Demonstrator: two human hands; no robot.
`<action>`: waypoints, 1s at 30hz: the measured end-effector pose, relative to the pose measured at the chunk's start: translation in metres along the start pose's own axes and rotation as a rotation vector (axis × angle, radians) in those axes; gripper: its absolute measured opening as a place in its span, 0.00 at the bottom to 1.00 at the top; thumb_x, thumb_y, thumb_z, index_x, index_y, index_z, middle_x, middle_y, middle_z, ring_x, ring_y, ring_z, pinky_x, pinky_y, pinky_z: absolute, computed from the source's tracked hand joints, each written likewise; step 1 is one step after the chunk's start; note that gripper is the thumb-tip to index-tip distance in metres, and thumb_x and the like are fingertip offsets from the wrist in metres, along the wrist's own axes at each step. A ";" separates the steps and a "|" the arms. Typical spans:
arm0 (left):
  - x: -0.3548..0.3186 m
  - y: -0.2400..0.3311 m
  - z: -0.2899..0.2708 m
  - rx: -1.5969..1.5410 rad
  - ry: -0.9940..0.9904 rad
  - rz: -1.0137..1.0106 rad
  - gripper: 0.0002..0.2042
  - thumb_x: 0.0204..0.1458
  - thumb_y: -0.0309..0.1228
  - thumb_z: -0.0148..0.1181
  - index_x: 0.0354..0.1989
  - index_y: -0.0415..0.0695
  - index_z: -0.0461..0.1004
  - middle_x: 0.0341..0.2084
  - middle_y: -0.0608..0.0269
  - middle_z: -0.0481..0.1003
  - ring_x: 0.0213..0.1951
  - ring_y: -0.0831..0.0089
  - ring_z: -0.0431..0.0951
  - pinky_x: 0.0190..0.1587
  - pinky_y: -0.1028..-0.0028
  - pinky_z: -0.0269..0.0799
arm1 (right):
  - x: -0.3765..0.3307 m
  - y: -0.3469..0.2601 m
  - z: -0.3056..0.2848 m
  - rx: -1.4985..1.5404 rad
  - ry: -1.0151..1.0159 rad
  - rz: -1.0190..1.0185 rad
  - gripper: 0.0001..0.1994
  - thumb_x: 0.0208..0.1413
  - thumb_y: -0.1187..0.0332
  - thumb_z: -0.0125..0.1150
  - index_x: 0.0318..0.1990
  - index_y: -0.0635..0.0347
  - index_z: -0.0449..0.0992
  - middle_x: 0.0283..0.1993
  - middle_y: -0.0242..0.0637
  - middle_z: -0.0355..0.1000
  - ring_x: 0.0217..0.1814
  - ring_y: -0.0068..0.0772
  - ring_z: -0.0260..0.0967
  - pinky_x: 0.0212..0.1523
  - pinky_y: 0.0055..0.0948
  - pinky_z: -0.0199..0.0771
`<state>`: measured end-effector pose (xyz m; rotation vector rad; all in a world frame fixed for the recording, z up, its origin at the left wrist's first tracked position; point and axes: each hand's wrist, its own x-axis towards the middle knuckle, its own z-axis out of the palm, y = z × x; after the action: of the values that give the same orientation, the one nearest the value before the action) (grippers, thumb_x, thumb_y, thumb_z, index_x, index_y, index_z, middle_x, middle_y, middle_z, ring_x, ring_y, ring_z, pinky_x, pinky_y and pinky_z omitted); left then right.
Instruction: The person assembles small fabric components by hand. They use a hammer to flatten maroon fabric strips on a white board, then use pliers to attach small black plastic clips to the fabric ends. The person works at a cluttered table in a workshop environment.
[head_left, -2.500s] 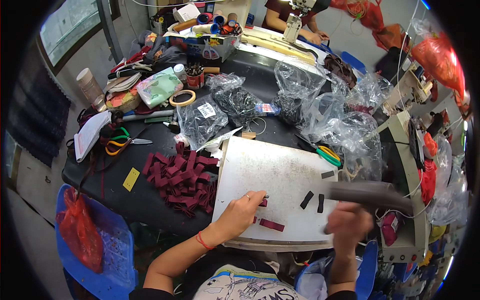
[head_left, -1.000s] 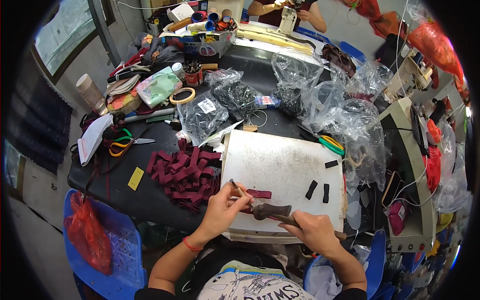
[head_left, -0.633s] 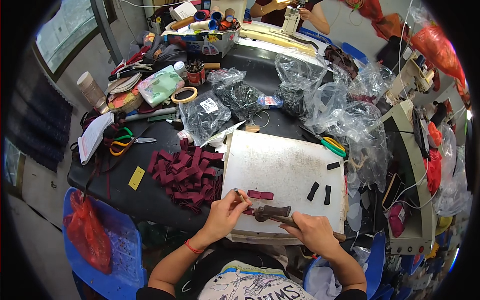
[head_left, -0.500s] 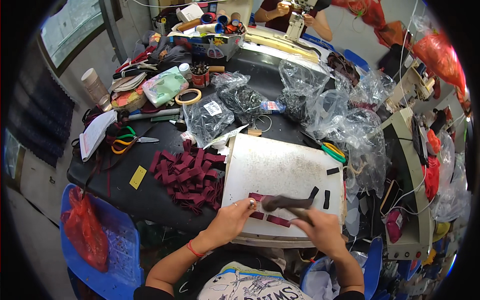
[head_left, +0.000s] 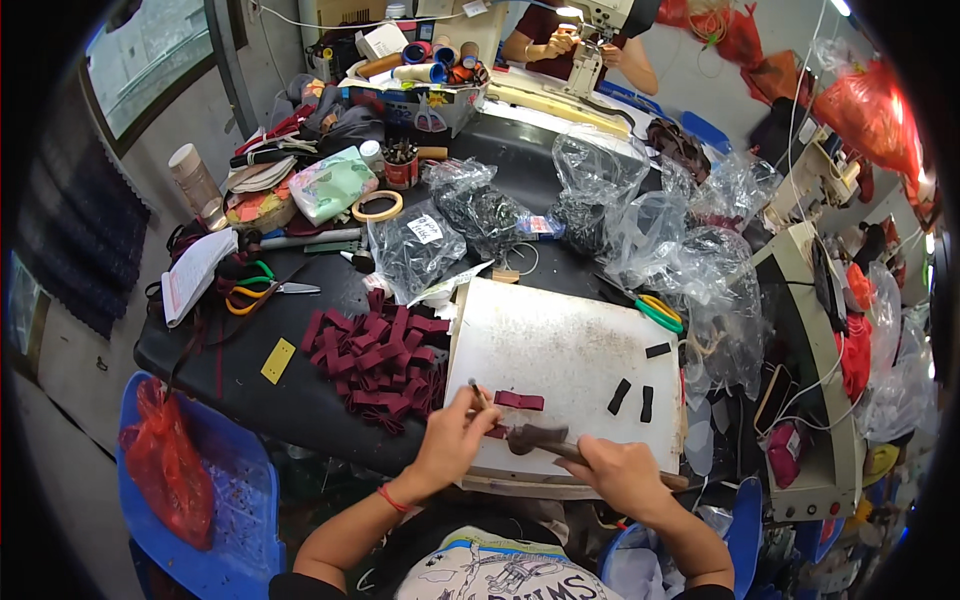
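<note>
My left hand (head_left: 448, 436) is closed around a slim metal rod, apparently a punch (head_left: 480, 392), over the left part of a white board (head_left: 560, 325). In my right hand (head_left: 622, 478) is a hammer (head_left: 538, 437), its dark head just right of the left hand and low over the board. One folded maroon fabric strip (head_left: 519, 401) lies flat above the hammer head. Part of another maroon strip (head_left: 496, 431) shows between the left hand and the hammer; the rest is hidden. Left of the board is a heap of maroon fabric loops (head_left: 385, 355).
Black fabric pieces (head_left: 619, 396) and green-and-yellow-handled scissors (head_left: 657, 312) lie on the board's right side. Clear plastic bags (head_left: 690, 270) crowd the right. A yellow card (head_left: 277, 360) and more scissors (head_left: 270, 288) lie left. Another person's hands (head_left: 562, 42) work at a sewing machine beyond.
My left hand has shifted left with the metal rod, which now points up. The hammer has moved down and left, uncovering the upper maroon strip. The view has shifted slightly.
</note>
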<state>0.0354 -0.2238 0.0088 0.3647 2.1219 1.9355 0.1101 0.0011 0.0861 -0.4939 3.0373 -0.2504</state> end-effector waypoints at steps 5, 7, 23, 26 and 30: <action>0.008 -0.008 -0.014 -0.148 -0.157 -0.006 0.09 0.58 0.25 0.53 0.43 0.35 0.65 0.30 0.56 0.77 0.36 0.72 0.80 0.38 0.73 0.76 | -0.001 -0.003 0.006 0.046 0.018 0.049 0.17 0.53 0.53 0.61 0.27 0.56 0.65 0.18 0.36 0.68 0.17 0.43 0.68 0.15 0.38 0.64; 0.006 -0.007 -0.015 -0.034 -0.180 0.077 0.08 0.59 0.25 0.52 0.43 0.35 0.66 0.31 0.54 0.77 0.37 0.68 0.81 0.38 0.72 0.76 | -0.001 -0.005 0.006 0.073 0.019 0.052 0.18 0.53 0.53 0.61 0.26 0.56 0.65 0.18 0.37 0.68 0.17 0.43 0.69 0.16 0.39 0.64; -0.002 0.003 -0.003 0.419 -0.148 0.335 0.08 0.54 0.23 0.56 0.41 0.37 0.68 0.31 0.47 0.75 0.32 0.55 0.79 0.33 0.65 0.75 | 0.018 -0.002 -0.044 0.253 0.161 0.126 0.17 0.52 0.59 0.64 0.26 0.60 0.65 0.18 0.42 0.68 0.19 0.50 0.67 0.19 0.41 0.64; 0.003 0.002 -0.001 0.131 -0.017 0.040 0.07 0.56 0.22 0.54 0.41 0.34 0.66 0.28 0.53 0.77 0.31 0.71 0.81 0.34 0.72 0.78 | -0.005 0.010 -0.030 0.114 0.345 0.172 0.18 0.52 0.56 0.65 0.25 0.59 0.65 0.17 0.41 0.67 0.17 0.46 0.67 0.17 0.39 0.63; -0.001 0.018 0.020 -0.177 -0.016 0.013 0.08 0.58 0.22 0.51 0.44 0.36 0.65 0.33 0.56 0.76 0.38 0.72 0.79 0.40 0.74 0.77 | -0.051 0.016 -0.018 0.123 0.208 0.257 0.18 0.52 0.55 0.64 0.25 0.58 0.65 0.17 0.40 0.67 0.17 0.45 0.67 0.17 0.38 0.64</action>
<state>0.0435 -0.2036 0.0245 0.3582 1.9247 2.1001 0.1517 0.0346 0.1026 -0.0699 3.2123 -0.4989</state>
